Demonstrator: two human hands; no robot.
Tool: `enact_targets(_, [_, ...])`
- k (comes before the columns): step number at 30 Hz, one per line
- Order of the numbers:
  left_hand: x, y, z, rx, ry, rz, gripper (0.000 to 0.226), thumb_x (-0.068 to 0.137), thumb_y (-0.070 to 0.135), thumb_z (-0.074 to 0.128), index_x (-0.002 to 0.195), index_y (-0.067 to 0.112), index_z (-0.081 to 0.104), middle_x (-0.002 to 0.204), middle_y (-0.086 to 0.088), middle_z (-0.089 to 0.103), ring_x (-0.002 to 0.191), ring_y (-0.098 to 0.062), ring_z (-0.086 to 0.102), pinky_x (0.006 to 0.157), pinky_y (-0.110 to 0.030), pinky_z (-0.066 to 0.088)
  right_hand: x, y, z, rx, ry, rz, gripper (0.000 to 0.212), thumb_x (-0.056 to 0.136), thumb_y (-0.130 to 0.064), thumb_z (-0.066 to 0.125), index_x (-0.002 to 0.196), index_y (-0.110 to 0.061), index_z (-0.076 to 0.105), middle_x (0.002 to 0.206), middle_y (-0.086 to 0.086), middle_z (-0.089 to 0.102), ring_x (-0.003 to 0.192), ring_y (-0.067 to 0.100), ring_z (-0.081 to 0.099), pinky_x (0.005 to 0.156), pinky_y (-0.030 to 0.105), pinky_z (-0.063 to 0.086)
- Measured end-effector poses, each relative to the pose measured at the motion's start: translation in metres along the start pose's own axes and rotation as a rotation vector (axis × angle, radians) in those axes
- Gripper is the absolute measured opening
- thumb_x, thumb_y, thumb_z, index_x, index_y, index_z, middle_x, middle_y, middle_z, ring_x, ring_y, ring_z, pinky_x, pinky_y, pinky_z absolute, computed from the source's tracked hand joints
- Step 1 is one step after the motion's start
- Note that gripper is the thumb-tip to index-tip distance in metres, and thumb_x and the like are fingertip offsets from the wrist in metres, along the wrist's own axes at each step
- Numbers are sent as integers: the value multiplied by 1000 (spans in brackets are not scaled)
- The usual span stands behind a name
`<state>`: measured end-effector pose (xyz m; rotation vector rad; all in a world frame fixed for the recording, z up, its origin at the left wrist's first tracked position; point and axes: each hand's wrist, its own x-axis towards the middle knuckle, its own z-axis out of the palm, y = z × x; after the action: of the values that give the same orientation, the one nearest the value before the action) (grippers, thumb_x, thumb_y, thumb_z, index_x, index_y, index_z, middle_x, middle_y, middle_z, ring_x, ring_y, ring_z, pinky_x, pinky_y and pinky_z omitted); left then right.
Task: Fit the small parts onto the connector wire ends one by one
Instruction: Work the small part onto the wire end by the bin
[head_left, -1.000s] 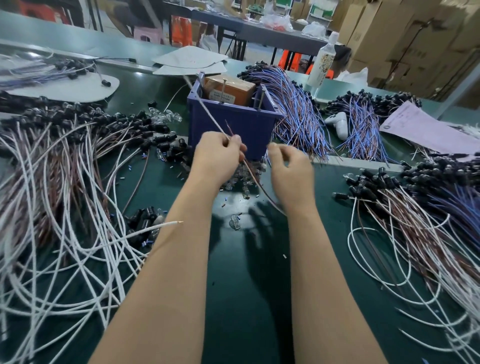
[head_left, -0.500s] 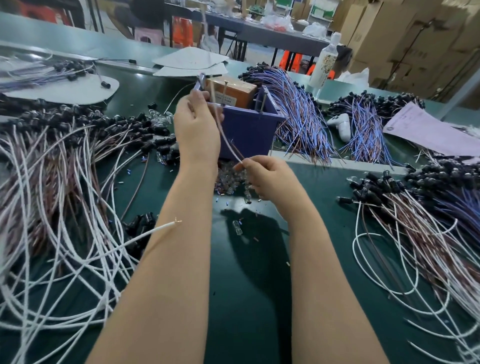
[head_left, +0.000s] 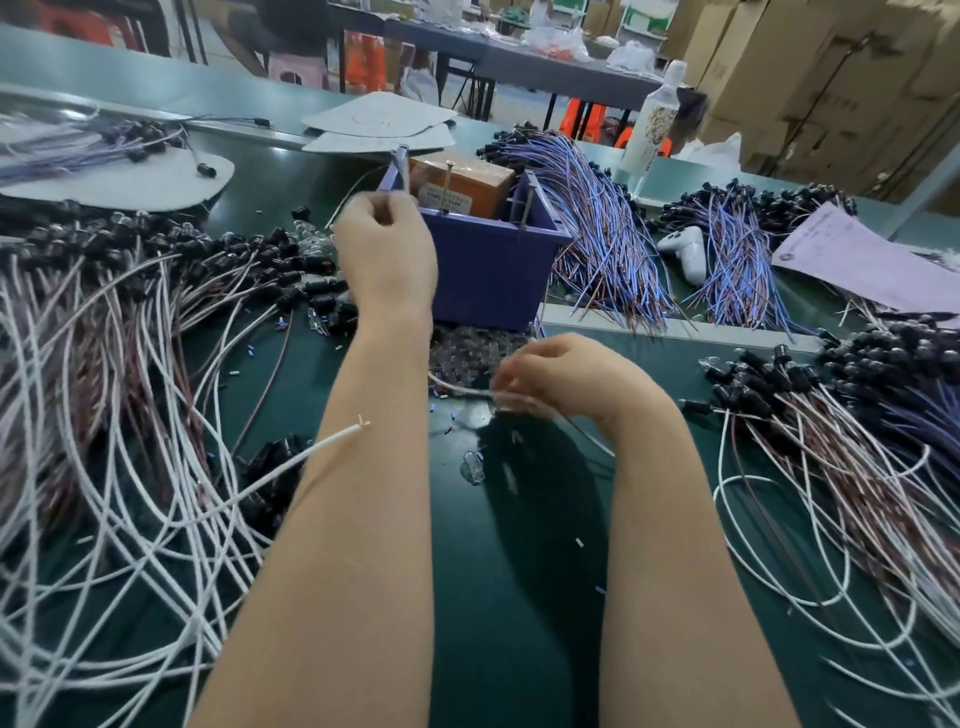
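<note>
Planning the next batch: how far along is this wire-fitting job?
Done: unclear; bundles with black ends lie on both sides, left pile and right pile, either may be finished. In hand: the right hand pinches one wire beside the clear small parts; the left hand, fingers curled, hovers by the purple bin. Left: many loose parts, plus a white wire showing a bare end.

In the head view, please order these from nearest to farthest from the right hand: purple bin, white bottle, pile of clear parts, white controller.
1. Pile of clear parts, just ahead-left of the right hand, which pinches a wire.
2. Purple bin, behind that pile.
3. White controller, back right.
4. White bottle, far back right.
</note>
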<state>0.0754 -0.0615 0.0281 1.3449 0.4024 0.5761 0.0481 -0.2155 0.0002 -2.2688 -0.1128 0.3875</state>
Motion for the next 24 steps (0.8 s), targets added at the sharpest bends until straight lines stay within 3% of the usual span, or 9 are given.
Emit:
enact_targets(1, [-3,-5,0,78,-19,7,16,97,21,48,83,16,54,78,-7,58,65,-15,44,70,-44,45,3,-2,1,39,172,-31,27,92,-16,49,72,-19,68,72,0,69,70,12,61,70,27,50])
enact_targets(3, [-8,-14,0,198,-18,43,20,97,27,51,83,13,56,77,-4,61,68,-14,49,79,-38,50,10,-6,2,309,517,-102,27,96,-15,46,75,-18,64,67,2,62,65,14,58,67,29,50])
enact_targets(6, [-9,-19,-1,252,-28,72,23,98,26,48,81,12,55,74,-3,64,73,-22,60,79,-35,49,21,-18,6,590,740,-184,24,100,-16,42,92,-13,64,59,-1,49,50,8,45,51,22,38])
enact_targets(11, [-10,-21,1,272,-86,102,26,99,21,44,73,23,46,57,6,60,65,-14,59,73,-27,44,36,-31,24,527,711,-171,29,97,-9,39,124,-10,52,68,-2,59,69,16,52,73,37,45])
enact_targets(17, [-7,-20,4,272,-89,116,26,99,24,46,73,23,47,54,7,59,60,-5,56,71,-25,41,33,-34,31,463,694,-243,15,95,-7,44,105,-18,47,72,1,67,71,19,56,80,43,50])
enact_targets(24, [-8,-21,3,291,-123,117,20,98,23,47,81,17,56,52,7,59,56,1,53,66,-20,40,30,-34,33,433,714,-247,18,90,-6,46,100,-20,52,68,-3,66,59,7,50,71,32,46])
